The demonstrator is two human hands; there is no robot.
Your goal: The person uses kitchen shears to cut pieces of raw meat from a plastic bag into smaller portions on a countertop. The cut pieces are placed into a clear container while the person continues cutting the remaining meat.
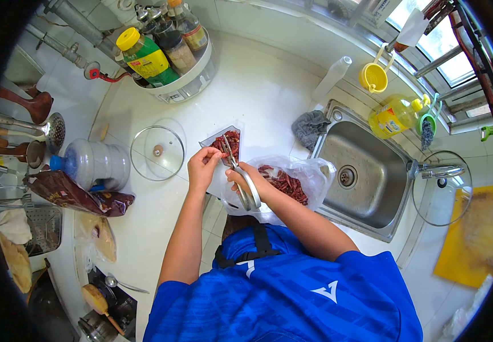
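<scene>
My right hand (248, 179) holds kitchen scissors (246, 181) by their light handles, the blades pointing away from me over a small clear plastic tray (206, 142). Cut dried red chili pieces (232, 141) lie in that tray. Between the fingertips of my left hand (203, 164) is a dried red chili (221, 155), close beside the blades. Just right of my right hand an open clear plastic bag (319, 175) holds many dried red chilies (287, 186). How far the blades are apart is hard to tell.
A glass lid (157, 152) lies left of my hands. To the right are a grey cloth (310, 127) and a steel sink (357, 171). A round condiment rack (186, 89) stands at the back, a big plastic bottle (101, 164) at the left.
</scene>
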